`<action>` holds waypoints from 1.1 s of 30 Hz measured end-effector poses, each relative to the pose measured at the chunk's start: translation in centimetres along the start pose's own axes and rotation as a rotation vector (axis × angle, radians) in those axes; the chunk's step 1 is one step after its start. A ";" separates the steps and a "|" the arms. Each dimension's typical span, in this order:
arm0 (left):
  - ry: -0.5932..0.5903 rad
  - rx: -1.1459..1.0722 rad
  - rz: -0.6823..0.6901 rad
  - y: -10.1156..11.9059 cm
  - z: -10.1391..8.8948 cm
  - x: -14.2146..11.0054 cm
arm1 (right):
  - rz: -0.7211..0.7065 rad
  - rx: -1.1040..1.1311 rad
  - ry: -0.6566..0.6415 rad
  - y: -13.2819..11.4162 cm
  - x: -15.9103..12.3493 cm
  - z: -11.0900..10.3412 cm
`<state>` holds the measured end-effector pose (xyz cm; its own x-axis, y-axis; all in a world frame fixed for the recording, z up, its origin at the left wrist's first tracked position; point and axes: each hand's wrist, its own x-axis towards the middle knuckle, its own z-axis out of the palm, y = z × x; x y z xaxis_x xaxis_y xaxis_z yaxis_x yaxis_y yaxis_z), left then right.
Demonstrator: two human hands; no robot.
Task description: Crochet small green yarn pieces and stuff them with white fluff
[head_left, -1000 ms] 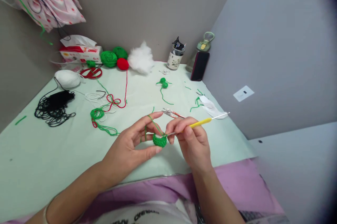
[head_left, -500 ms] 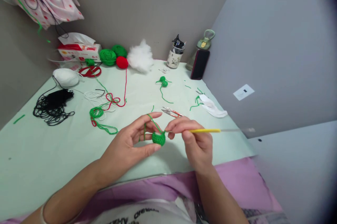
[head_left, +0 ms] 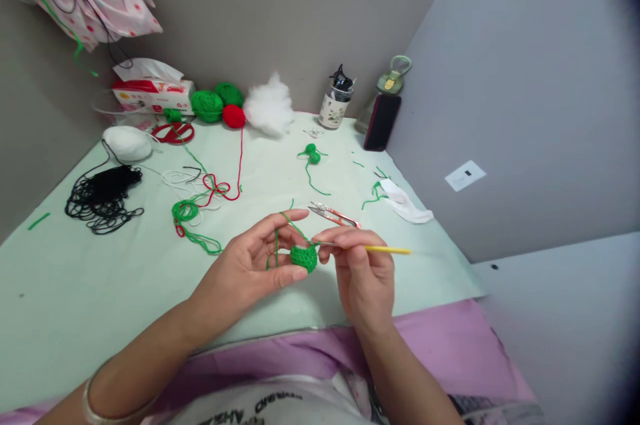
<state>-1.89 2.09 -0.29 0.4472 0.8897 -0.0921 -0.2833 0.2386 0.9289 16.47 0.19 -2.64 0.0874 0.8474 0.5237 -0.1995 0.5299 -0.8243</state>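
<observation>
Between the thumb and fingers of my left hand (head_left: 260, 255) is a small, cup-shaped green crochet piece (head_left: 304, 258). Green yarn (head_left: 296, 225) runs from the piece up over my raised left index finger and down around the other fingers. My right hand (head_left: 363, 265) pinches a crochet hook (head_left: 385, 249) with a yellow handle, its thin metal shaft pointing left. The hook's tip meets the upper right edge of the piece, where the exact loop is too small to make out. Just behind my right fingers lie thread snips (head_left: 334, 214) with orange-red handles.
Two small joined green balls (head_left: 312, 153) lie beyond my hands. At the back stand white stuffing (head_left: 270, 106), a pen jar (head_left: 334, 105) and a phone (head_left: 383, 122) against a bottle. Leftward are red scissors (head_left: 173, 133), black yarn (head_left: 103, 198) and tangled green yarn (head_left: 185, 210).
My right hand and the hook have shifted slightly left, closer to the crochet piece. The piece has turned a little in my left fingers, and more of the snips shows.
</observation>
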 end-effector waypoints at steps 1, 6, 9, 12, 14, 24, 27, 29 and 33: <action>-0.003 0.007 -0.005 0.0 0.0 0.0 | 0.062 0.077 -0.010 0.0 0.2 -0.1; -0.008 0.068 -0.028 0.2 0.0 -0.2 | 0.138 0.092 -0.103 -0.2 0.9 -1.3; -0.017 0.119 -0.023 0.4 0.1 -0.3 | 0.105 0.041 -0.183 -0.7 1.1 -1.9; -0.034 0.170 -0.002 0.6 0.2 -0.2 | 0.069 -0.044 -0.247 -1.5 1.3 -2.3; -0.034 0.209 0.010 0.6 0.2 -0.1 | 0.039 -0.104 -0.280 -1.9 1.5 -2.5; -0.007 0.426 0.047 0.8 -0.2 -0.2 | -0.107 -0.362 -0.414 -2.5 1.8 -2.8; -0.009 0.493 0.066 1.1 -0.2 -0.1 | -0.138 -0.442 -0.483 -2.8 1.9 -2.8; -0.008 0.488 0.066 1.2 0.0 0.1 | -0.158 -0.468 -0.506 -2.9 1.8 -2.7; 0.089 0.345 0.031 0.9 0.6 0.0 | -0.391 -0.669 -0.425 -2.5 1.0 -2.3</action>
<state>-1.61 2.09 0.75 0.3632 0.9283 -0.0790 0.0149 0.0790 0.9968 19.26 -0.20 -0.56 -0.3668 0.5882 0.7207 0.3934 0.8001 -0.4529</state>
